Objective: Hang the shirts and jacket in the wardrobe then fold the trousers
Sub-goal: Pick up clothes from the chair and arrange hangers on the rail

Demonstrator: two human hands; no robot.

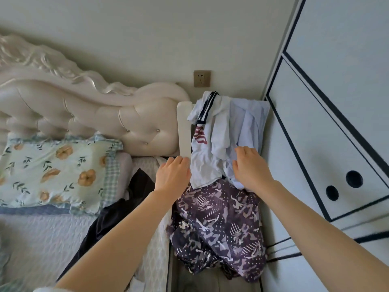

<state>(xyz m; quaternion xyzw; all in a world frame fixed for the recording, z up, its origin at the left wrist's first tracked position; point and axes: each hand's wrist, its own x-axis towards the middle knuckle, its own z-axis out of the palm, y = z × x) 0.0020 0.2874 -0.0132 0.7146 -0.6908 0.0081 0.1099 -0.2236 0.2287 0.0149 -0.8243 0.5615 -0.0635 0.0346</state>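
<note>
Where the right hand (pixel 250 167) rests, the blue shirt (pixel 251 121) lies directly beneath.

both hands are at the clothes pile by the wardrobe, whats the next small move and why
Probably grip the pale blue shirt with the right hand and lift it free. That hand lies on it, the shirt sits on top of the pile above the camouflage garment, and the left hand is at the white striped shirt. Whether either hand grips is unclear.
</note>
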